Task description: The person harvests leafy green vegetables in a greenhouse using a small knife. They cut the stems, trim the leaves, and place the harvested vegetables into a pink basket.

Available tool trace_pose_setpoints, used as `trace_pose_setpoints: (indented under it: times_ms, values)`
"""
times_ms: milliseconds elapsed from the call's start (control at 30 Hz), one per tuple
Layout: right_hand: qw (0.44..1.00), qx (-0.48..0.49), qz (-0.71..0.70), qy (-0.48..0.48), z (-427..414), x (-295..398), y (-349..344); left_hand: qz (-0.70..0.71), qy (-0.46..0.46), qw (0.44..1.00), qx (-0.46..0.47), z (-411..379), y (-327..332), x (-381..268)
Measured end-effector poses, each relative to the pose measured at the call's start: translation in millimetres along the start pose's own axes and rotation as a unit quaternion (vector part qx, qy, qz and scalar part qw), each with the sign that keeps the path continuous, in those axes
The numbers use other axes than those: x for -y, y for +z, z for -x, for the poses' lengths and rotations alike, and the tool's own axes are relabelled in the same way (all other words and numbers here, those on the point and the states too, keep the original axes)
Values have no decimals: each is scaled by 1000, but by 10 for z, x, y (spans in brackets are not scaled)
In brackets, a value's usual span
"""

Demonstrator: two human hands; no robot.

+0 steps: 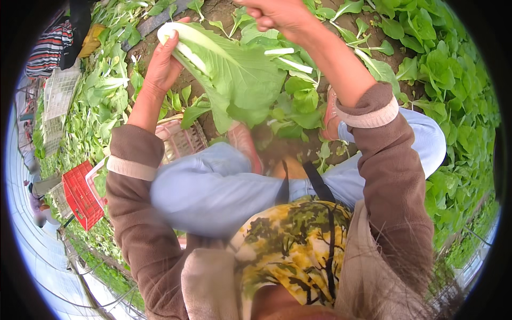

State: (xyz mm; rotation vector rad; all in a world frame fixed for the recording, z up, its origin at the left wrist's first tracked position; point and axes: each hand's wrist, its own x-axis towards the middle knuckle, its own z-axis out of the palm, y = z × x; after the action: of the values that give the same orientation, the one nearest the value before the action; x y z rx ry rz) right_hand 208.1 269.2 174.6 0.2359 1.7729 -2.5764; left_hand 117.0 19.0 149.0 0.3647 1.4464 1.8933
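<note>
My left hand (pixel 165 66) grips a head of leafy greens (pixel 234 76) by its pale base, with the thumb over the white stalk. Its broad green leaves spread down and to the right, above the soil. At the top edge, my right hand (pixel 272 15) shows curled fingers, and the frame cuts off the rest. Whether it holds anything is out of sight. Beneath the hands, cut white stalks (pixel 294 64) and loose leaves (pixel 306 98) lie on the brown soil (pixel 268 148).
A pink plastic basket (pixel 182 138) stands by my left knee. Further left are a red crate (pixel 82 196) and pale crates (pixel 60 94). Another person in a striped garment (pixel 48 50) is at upper left. Dense leafy plants (pixel 456 100) grow on the right.
</note>
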Motion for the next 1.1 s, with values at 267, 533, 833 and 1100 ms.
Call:
trace_pose_setpoints:
  times_ms: [267,533,833,1100]
  values:
    - [845,-140,508,85,262,-1185,-1193,-3,14,997,-76,-60,-158,66]
    - [998,-11,56,22,195,-612,-202,50,6,994,-95,-78,-166,71]
    - [958,-1,279,-72,-59,-788,361,-78,-18,992,-101,-127,72,140]
    - [938,255,15,233,-115,-418,-175,-524,93,844,62,-23,59,-73]
